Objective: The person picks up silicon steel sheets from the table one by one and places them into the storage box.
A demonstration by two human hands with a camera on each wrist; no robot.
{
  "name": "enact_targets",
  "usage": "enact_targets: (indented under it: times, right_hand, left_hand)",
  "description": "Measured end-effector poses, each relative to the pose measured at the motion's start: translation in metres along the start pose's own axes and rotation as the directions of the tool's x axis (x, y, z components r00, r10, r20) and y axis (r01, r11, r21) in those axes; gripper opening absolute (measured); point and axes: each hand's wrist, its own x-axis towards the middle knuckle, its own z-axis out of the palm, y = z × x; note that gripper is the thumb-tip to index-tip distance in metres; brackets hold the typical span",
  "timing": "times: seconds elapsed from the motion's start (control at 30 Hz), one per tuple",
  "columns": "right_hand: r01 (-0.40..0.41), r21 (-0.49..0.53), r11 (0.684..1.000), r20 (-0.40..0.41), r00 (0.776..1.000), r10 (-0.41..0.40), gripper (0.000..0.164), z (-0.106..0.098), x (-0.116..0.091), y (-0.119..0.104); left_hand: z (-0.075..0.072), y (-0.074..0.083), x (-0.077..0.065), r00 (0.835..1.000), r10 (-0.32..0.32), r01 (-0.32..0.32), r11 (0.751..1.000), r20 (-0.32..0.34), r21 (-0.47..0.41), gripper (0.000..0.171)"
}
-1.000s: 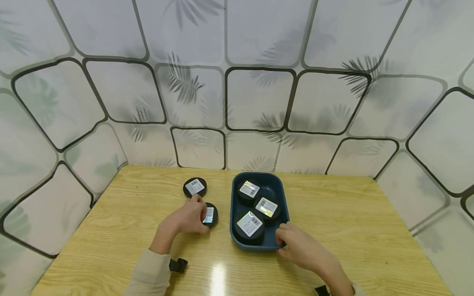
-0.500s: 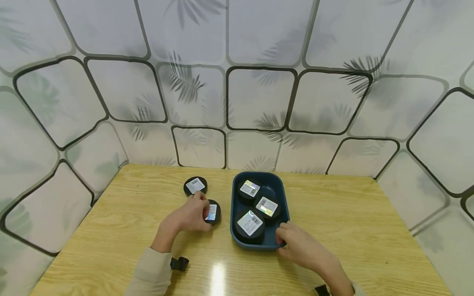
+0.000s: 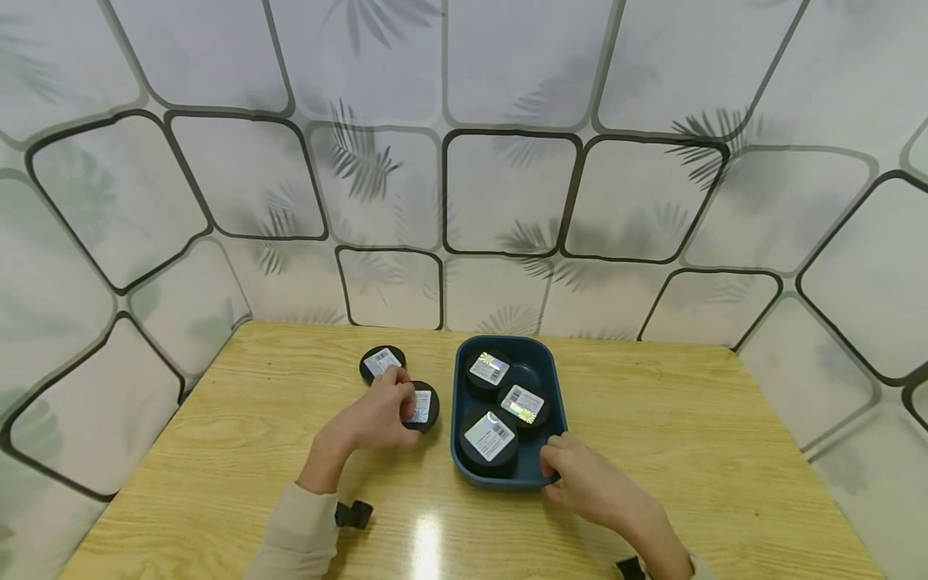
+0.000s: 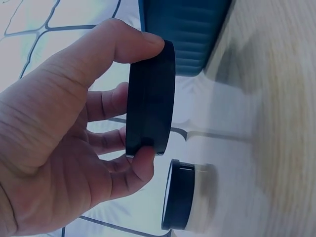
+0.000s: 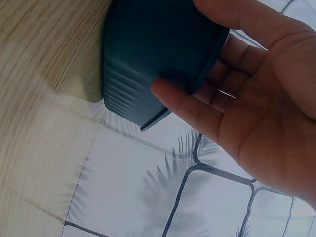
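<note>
My left hand (image 3: 377, 411) pinches a flat, round black container (image 3: 423, 408) with a white label on top. In the left wrist view, thumb and fingers grip its edge (image 4: 150, 98), and it is raised off the table. Just behind it lies a second such container (image 3: 380, 362), partly covered by the fingers. My right hand (image 3: 598, 487) holds the near right corner of a dark blue tray (image 3: 536, 369), with fingers and thumb on both sides of its rim. Inside the tray sit three similar black containers (image 3: 489, 443), labels up. The right wrist view shows the tray's ribbed outer wall (image 5: 143, 54).
All of this is on a light wooden table (image 3: 667, 419) whose back and left edges meet a patterned curtain or wall covering (image 3: 500, 193). A black strap (image 3: 354, 515) sticks out by the left wrist, and another (image 3: 629, 569) by the right.
My left hand has carried the black container slightly away from me and to the right, towards the tray. The right hand and the tray stay in place.
</note>
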Motion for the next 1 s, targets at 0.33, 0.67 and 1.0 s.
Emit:
enact_targets:
  times: [0.33, 0.67, 1.0]
  right_hand:
    - [-0.010, -0.006, 1.000, 0.010, 1.000, 0.010, 0.024, 0.000, 0.001, 0.001]
    - [0.011, -0.009, 1.000, -0.012, 1.000, -0.011, 0.025, 0.001, 0.000, 0.001]
    - [-0.005, -0.007, 1.000, -0.006, 1.000, 0.005, 0.025, 0.001, 0.000, 0.000]
  left_hand:
    - [-0.012, 0.003, 0.000, 0.996, 0.054, -0.055, 0.998, -0.077, -0.008, 0.030]
    - [-0.016, 0.004, -0.002, 0.990, 0.086, -0.089, 0.996, -0.115, -0.021, 0.048]
    - [-0.017, 0.005, -0.001, 0.979, 0.130, -0.135, 0.990, -0.154, -0.026, 0.051]
